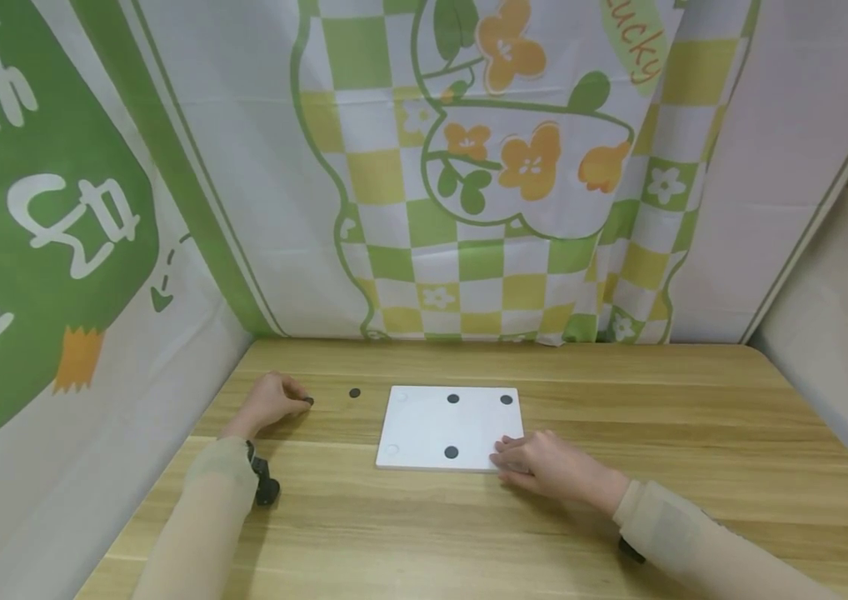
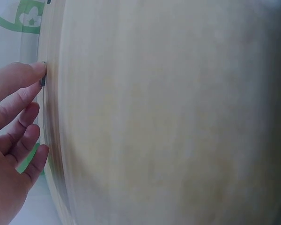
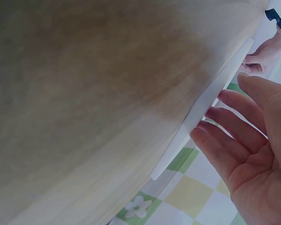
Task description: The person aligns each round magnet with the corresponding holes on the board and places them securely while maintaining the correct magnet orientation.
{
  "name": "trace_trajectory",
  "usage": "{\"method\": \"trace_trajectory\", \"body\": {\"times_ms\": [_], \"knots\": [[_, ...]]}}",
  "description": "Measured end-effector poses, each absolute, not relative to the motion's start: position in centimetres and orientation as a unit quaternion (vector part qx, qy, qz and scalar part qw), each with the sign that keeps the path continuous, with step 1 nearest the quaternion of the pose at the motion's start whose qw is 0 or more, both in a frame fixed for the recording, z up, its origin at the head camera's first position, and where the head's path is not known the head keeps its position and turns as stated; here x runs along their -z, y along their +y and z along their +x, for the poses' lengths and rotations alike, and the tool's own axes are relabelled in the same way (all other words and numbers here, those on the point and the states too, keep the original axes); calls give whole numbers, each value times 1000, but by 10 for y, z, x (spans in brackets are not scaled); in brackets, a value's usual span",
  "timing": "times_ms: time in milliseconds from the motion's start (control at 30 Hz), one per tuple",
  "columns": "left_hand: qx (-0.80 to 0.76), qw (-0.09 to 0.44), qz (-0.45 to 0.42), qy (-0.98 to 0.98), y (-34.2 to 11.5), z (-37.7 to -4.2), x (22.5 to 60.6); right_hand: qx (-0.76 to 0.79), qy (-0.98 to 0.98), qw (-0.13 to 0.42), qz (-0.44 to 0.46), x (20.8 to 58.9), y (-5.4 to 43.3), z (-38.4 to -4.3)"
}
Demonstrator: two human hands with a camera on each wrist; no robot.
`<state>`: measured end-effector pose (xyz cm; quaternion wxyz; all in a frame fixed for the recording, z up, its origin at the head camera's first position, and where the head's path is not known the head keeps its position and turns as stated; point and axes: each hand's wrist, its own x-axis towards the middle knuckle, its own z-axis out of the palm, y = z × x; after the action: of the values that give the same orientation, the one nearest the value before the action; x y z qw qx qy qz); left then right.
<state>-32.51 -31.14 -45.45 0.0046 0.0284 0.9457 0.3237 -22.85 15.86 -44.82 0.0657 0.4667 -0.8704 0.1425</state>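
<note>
A small black disc (image 1: 308, 401) is pinched between the thumb and fingertips of my left hand (image 1: 271, 403), low over the left part of the table. In the left wrist view the disc (image 2: 43, 75) stands on edge at the fingertips. My right hand (image 1: 550, 464) rests its fingers on the near right corner of a white board (image 1: 424, 425); whatever lies under them is hidden. Three black discs, one of them at the far right corner (image 1: 506, 400), show on the board. Pale round spots mark its two left corners. In the right wrist view the fingers (image 3: 210, 112) touch the board's edge.
Another black disc (image 1: 354, 392) lies on the wooden table (image 1: 364, 533) between my left hand and the board. A printed green, yellow and white curtain (image 1: 484, 275) hangs along the table's back edge. Fabric walls stand at both sides.
</note>
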Motion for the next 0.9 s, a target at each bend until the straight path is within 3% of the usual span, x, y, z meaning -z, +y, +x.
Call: {"method": "trace_trajectory", "body": {"times_ms": [900], "knots": [[-287, -14, 48, 957, -308, -327, 456, -139, -872, 62, 465, 449, 159, -229]]}}
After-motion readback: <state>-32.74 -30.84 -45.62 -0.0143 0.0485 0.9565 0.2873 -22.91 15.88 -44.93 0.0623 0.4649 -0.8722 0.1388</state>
